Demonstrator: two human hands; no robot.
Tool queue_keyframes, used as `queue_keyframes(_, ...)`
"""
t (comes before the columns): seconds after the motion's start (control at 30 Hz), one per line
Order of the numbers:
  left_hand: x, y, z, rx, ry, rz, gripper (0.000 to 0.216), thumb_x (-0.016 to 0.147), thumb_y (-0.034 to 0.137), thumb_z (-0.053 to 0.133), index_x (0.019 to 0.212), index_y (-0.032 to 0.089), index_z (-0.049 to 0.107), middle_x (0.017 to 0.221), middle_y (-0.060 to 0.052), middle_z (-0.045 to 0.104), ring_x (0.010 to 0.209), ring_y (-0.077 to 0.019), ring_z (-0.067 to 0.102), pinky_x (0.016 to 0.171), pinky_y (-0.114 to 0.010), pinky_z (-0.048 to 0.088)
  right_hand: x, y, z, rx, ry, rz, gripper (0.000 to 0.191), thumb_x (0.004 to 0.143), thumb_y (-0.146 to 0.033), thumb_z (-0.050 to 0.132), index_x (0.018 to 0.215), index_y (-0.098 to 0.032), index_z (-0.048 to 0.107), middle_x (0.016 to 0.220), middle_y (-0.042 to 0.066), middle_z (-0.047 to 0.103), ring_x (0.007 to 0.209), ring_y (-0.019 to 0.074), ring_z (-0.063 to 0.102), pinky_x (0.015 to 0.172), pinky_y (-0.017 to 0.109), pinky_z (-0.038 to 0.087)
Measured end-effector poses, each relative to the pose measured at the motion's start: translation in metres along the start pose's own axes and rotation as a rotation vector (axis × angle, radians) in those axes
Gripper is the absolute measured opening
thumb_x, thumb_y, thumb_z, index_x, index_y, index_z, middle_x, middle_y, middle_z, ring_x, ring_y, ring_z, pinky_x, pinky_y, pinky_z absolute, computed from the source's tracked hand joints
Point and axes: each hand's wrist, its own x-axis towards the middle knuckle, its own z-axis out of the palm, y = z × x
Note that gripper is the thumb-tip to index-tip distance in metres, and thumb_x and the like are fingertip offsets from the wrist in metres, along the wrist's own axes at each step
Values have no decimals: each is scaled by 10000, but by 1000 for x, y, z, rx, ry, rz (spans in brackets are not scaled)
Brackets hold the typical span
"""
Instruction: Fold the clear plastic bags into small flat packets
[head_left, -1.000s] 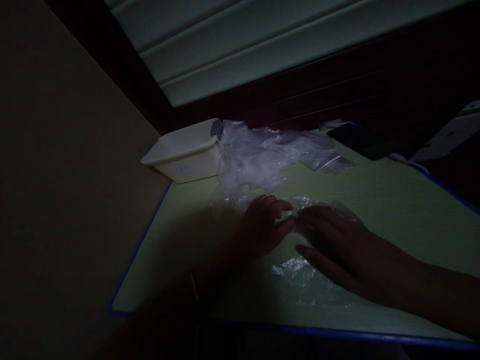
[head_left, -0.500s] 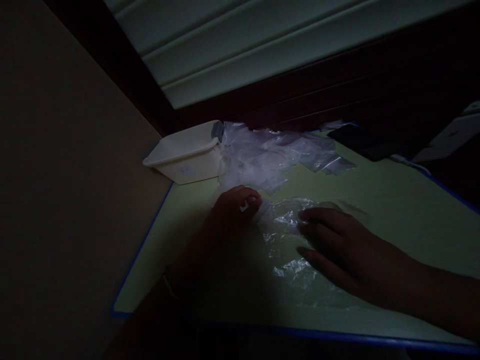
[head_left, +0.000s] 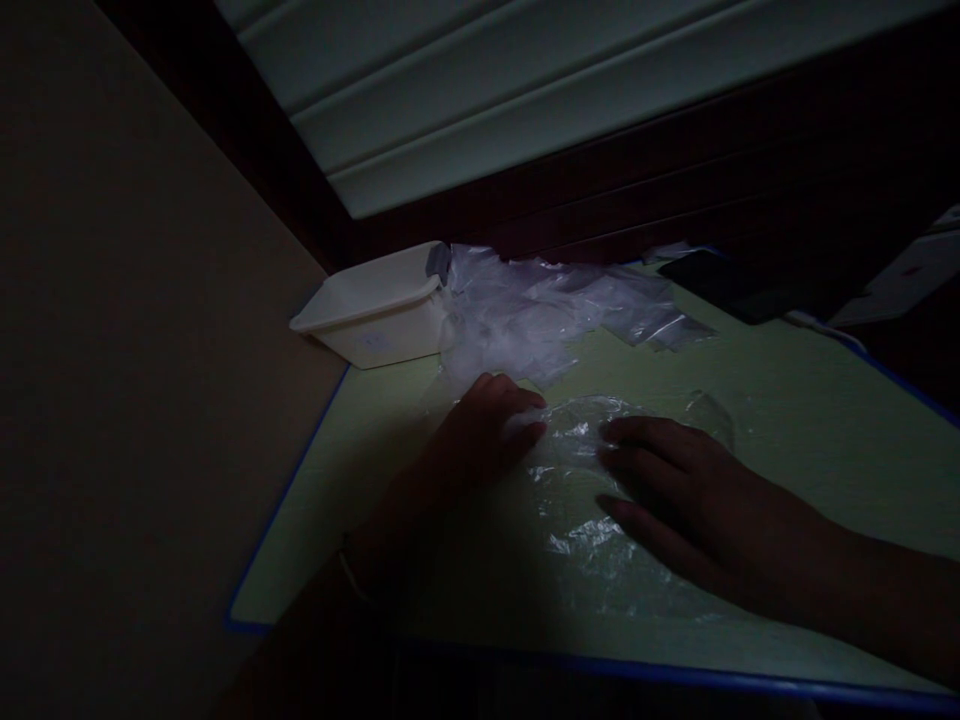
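Dimly lit, a pale green table [head_left: 810, 420] with a blue edge bears a heap of clear plastic bags [head_left: 525, 305] along its far side, and a crinkled clear plastic film [head_left: 592, 535] lies nearer, in front of that heap. A white bin [head_left: 390, 335] stands just left of the heap. The right hand [head_left: 690, 490] rests on the film, fingers spread and gripping nothing, while the left hand [head_left: 484, 425], a thin band [head_left: 352, 580] at its wrist, pinches the film's upper left part.

We get very dim light, near-black lower edge, glints on clear plastic [head_left: 589, 537], soft shadow across table [head_left: 810, 420]
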Motion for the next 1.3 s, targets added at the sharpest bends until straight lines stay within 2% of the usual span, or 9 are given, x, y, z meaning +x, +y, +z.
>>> queue_keyframes(0.1, 0, -2, -2, 37, -97, 21, 178, 891, 287, 565, 1023, 228, 669, 934, -48, 586, 896, -195, 524, 782, -336, 462, 0, 1, 1, -1, 1, -2, 366, 897, -345, 536, 1210, -158, 570, 1235, 154, 537, 1128, 279, 529, 952, 470, 484)
queue_keyframes(0.3, 0, -5, -9, -3, -50, 1, 153, 903, 278, 567, 965, 208, 688, 914, -41, 610, 886, -173, 544, 787, -312, 461, 0, 1, 1, -2, -12, -5, 379, 899, -356, 533, 1217, -152, 565, 1244, 154, 527, 1139, 278, 519, 958, 469, 479)
queue_keyframes(0.5, 2, -13, -2, -48, -166, 64, 164, 894, 306, 589, 974, 234, 712, 922, -38, 609, 873, -160, 558, 771, -296, 468, 0, 1, 0, -3, -16, -8, 369, 903, -350, 527, 1210, -151, 572, 1229, 149, 534, 1135, 268, 522, 969, 464, 470)
queue_keyframes(0.73, -3, -15, -17, -111, -272, 16, 391, 750, 373, 749, 1126, 291, 676, 1034, -51, 584, 964, -186, 552, 839, -333, 483, 0, 1, 1, 11, -9, -4, 363, 891, -343, 541, 1197, -154, 588, 1226, 151, 548, 1119, 272, 543, 956, 464, 483)
queue_keyframes(0.83, -2, -12, -21, -124, -220, 19, 365, 790, 379, 710, 1140, 282, 667, 1030, -56, 589, 961, -183, 549, 837, -327, 479, 1, 0, 0, 20, 6, -10, 366, 884, -336, 553, 1198, -154, 594, 1221, 153, 560, 1114, 279, 554, 948, 466, 489)
queue_keyframes(0.9, 1, -12, -19, -111, -134, 46, 215, 879, 330, 607, 1059, 256, 697, 973, -57, 604, 934, -173, 547, 828, -320, 468, 1, 1, 0, 25, 7, -15, 373, 880, -335, 558, 1203, -151, 592, 1217, 155, 565, 1110, 282, 558, 944, 469, 491)
queue_keyframes(1.0, 5, -15, -9, -76, -61, 97, 163, 897, 261, 570, 957, 223, 717, 906, -58, 615, 890, -169, 545, 795, -310, 456, 1, 1, 0, 14, 8, -16, 380, 882, -341, 556, 1209, -148, 586, 1216, 152, 563, 1106, 278, 555, 942, 464, 491)
queue_keyframes(1.13, 5, -21, 0, -71, -78, 126, 127, 840, 239, 640, 940, 222, 717, 902, -53, 605, 885, -166, 542, 775, -296, 455, 0, 1, 1, 5, 2, -20, 374, 889, -343, 547, 1205, -147, 586, 1214, 150, 559, 1116, 274, 546, 948, 458, 488)
queue_keyframes(1.3, 4, -21, -3, -10, -102, 85, 144, 817, 275, 664, 947, 241, 714, 930, -52, 591, 904, -179, 534, 799, -317, 467, 0, 2, 2, 14, 12, -13, 378, 878, -344, 561, 1207, -159, 589, 1224, 150, 568, 1129, 292, 546, 942, 487, 489)
